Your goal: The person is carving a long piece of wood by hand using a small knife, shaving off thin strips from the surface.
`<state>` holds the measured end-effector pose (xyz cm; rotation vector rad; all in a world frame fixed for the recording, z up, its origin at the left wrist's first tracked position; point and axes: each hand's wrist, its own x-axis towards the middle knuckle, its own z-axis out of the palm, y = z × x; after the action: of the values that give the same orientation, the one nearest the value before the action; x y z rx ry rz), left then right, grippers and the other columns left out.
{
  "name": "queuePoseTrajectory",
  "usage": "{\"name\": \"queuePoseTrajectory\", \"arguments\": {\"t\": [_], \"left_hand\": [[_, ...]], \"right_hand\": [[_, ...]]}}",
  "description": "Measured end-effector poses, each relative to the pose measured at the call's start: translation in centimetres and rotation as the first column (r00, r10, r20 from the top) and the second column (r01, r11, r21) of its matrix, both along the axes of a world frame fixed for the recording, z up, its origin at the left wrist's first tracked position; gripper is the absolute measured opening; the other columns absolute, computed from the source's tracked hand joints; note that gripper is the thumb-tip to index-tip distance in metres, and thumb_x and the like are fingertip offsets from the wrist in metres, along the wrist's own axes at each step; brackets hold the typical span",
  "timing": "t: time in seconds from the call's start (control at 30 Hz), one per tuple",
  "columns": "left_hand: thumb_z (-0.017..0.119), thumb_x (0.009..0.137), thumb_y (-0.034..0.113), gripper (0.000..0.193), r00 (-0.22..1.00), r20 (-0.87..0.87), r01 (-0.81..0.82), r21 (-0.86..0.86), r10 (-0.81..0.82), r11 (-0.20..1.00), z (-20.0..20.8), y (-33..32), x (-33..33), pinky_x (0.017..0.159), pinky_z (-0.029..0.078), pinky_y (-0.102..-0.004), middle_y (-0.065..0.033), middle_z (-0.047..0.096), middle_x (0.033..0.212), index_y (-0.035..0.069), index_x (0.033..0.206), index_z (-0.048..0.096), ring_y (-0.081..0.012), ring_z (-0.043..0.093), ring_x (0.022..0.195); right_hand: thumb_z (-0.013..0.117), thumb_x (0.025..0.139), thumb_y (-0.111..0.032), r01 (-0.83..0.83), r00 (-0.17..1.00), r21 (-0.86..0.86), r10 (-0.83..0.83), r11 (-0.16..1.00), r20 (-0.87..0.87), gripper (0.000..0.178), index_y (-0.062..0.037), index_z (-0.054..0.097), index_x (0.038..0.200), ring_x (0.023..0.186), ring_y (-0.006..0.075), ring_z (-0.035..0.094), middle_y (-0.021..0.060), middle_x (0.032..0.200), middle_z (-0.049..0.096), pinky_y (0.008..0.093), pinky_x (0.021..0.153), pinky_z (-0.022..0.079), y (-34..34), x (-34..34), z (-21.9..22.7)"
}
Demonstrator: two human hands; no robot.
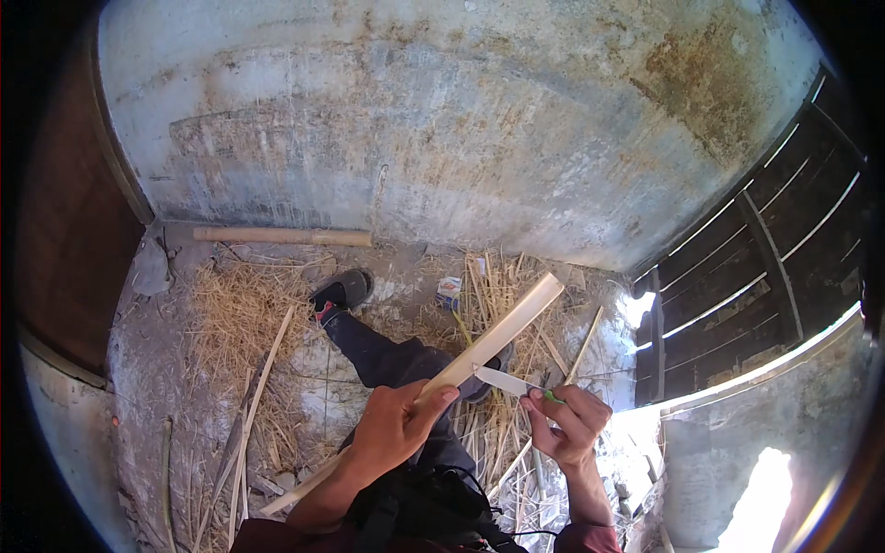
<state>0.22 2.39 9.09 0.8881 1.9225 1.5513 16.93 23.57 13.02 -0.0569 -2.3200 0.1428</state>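
My left hand [392, 426] is wrapped round a long pale strip of split bamboo [504, 332], thumb on top. The strip slants from beside my left forearm up to the right, over my legs. My right hand [570, 422] grips a knife [502, 380] by its green handle, most of which my fingers hide. The blade points left, and its tip meets the strip's right edge a little beyond my left hand.
Straw-like shavings [241, 318] and thin split strips [263, 396] litter the floor on both sides. A bamboo pole [281, 237] lies along the stained wall [387, 120]. A small packet [449, 291] rests beyond my legs. Dark slatted boards [756, 249] stand at right.
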Motion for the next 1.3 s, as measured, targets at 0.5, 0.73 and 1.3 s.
{"name": "queuePoseTrajectory", "arguments": {"t": [0.5,0.73,1.3], "left_hand": [[0.069,0.109,0.036,0.038,0.999,0.038,-0.034,-0.009,0.034,0.999,-1.3,-0.9,-0.4,0.050,0.032,-0.0313,0.0014,0.052,0.060,-0.001,0.114,0.078,-0.0026,0.044,0.058],[0.068,0.110,0.036,0.039,0.999,0.009,-0.045,-0.021,0.045,0.999,-1.7,-1.0,-0.6,0.051,0.034,-0.0317,0.0003,0.055,0.060,-0.001,0.106,0.077,-0.0043,0.047,0.058],[0.067,0.110,0.043,0.050,0.997,0.081,0.016,-0.035,-0.013,0.999,-0.2,-0.8,0.7,0.051,0.030,-0.0334,0.0023,0.048,0.058,-0.002,0.089,0.072,-0.0040,0.040,0.060]], "right_hand": [[0.095,0.079,-0.013,-0.066,0.997,0.029,0.065,0.997,0.035,0.019,-0.0120,0.079,0.088,0.057,0.0177,0.067,0.0019,0.073,0.066,0.0318,0.048,0.049,-0.2,-0.5,-0.1],[0.096,0.079,-0.015,-0.118,0.992,-0.027,0.119,0.993,0.049,0.020,-0.0110,0.078,0.086,0.056,0.0178,0.066,0.0022,0.072,0.065,0.0322,0.047,0.050,-1.6,-0.5,-0.7],[0.096,0.078,-0.017,-0.109,0.994,0.065,0.110,0.992,-0.013,0.020,-0.0141,0.076,0.081,0.057,0.0159,0.065,-0.0002,0.070,0.065,0.0305,0.046,0.045,0.5,-1.2,-1.5]]}}
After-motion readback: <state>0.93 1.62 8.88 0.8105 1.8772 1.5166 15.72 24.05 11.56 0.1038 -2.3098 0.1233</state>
